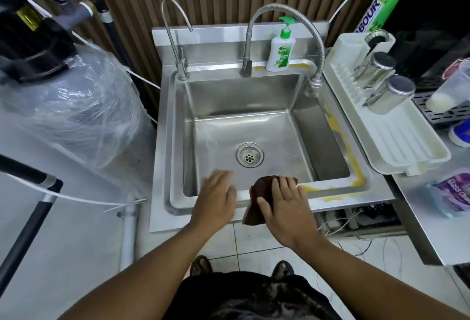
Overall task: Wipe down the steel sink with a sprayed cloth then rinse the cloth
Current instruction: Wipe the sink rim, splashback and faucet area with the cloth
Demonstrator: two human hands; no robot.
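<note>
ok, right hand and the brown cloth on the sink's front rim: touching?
Touching. The head view shows the right hand laid flat on the brown cloth, fingers spread across it, with the cloth draped over the sink's front rim.

bright, even overhead light | soft glare on sink (175,141) | edges bent | left hand (216,197) blurred

Right hand (286,204) hides much of the brown cloth (256,202)

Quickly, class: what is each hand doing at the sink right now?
Left hand: open, fingers spread, holding nothing.
Right hand: open and flat, pressing the brown cloth onto the sink's front rim, not gripping it.
</note>
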